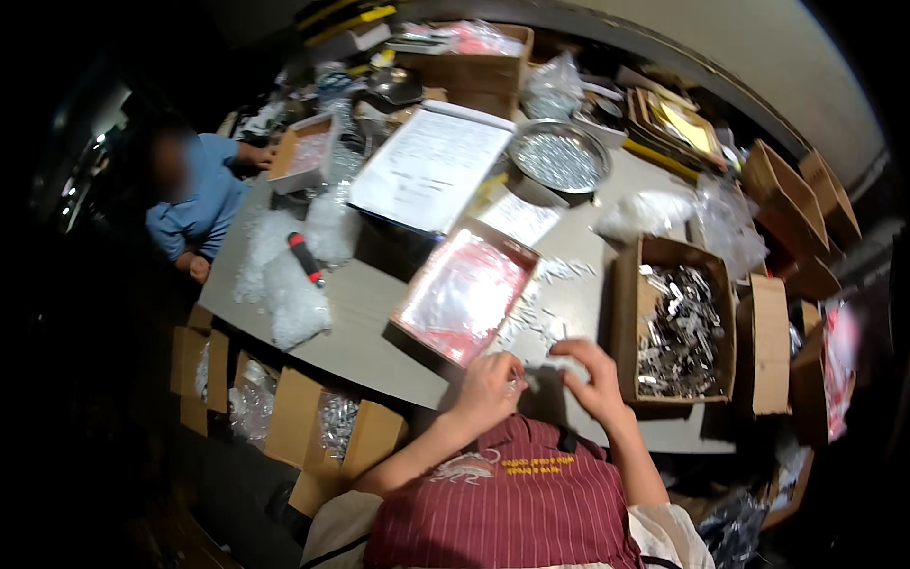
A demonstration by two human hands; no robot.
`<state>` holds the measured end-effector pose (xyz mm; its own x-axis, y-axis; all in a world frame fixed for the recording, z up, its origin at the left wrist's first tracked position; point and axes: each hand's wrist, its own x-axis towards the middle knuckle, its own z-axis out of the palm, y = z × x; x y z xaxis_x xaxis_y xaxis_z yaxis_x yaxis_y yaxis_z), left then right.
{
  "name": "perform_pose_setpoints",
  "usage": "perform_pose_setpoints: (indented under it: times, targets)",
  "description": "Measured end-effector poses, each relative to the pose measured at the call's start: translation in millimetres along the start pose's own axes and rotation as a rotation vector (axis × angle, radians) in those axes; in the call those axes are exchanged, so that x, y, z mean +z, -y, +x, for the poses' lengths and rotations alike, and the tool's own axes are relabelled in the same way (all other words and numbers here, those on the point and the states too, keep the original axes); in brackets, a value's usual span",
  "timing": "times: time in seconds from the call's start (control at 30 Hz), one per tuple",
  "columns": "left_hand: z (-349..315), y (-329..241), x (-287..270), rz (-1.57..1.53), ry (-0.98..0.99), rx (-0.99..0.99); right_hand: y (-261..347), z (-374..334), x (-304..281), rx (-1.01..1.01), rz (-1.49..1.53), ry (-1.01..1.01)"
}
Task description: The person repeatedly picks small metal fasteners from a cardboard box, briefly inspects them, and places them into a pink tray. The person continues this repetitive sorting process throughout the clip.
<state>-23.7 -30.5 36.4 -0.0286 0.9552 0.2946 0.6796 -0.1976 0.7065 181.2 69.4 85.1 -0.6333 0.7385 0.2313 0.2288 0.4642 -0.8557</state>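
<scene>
My left hand (486,391) is closed in a pinch near the table's front edge, beside a shallow cardboard box (403,318). A bit of something clear and shiny shows at its fingertips, too small to name. My right hand (595,381) is just to the right, fingers curved with a gap between thumb and forefinger, and I see nothing held there. Small white and metal pieces (528,321) lie scattered on the table just beyond both hands. Clear plastic bags with red markings (469,284) fill the shallow box.
At right stands a cardboard box of metal clips (678,332). Farther back are a round metal bowl of small parts (561,156) and a clipboard with papers (431,166). A red-black screwdriver (305,258) lies on bagged white pieces (296,308). A person in blue (201,194) sits at left.
</scene>
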Motion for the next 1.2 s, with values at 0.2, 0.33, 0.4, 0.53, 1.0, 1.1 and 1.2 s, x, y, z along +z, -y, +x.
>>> perform_pose_setpoints:
  times: [0.2,0.33,0.4,0.53,1.0,1.1,1.2]
  targets:
    - [1.2,-23.4,-4.2,-0.232,0.144,-0.222,-62.7,-7.2,8.7,0.26,-0.608,-0.105]
    - [1.9,-14.8,1.5,-0.245,0.22,-0.195,-88.2,-11.1,17.7,0.255,-0.771,-0.028]
    - [0.8,-13.1,3.2,-0.191,0.21,-0.206,-85.9,-4.9,20.0,0.281,-0.706,-0.075]
    - [3.2,-9.5,8.1,-0.211,0.117,-0.236,-80.2,21.9,25.1,0.263,-0.672,-0.189]
    - [8.7,-11.6,11.1,-0.446,0.09,-0.225,8.6,7.3,5.5,-0.325,-0.296,0.055]
    - [11.0,-14.6,11.0,-0.413,0.101,-0.172,20.2,4.1,-2.1,-0.304,-0.213,-0.018]
    - [15.7,-16.7,10.4,-0.31,0.102,-0.064,30.7,-3.5,-11.9,-0.246,-0.244,0.082]
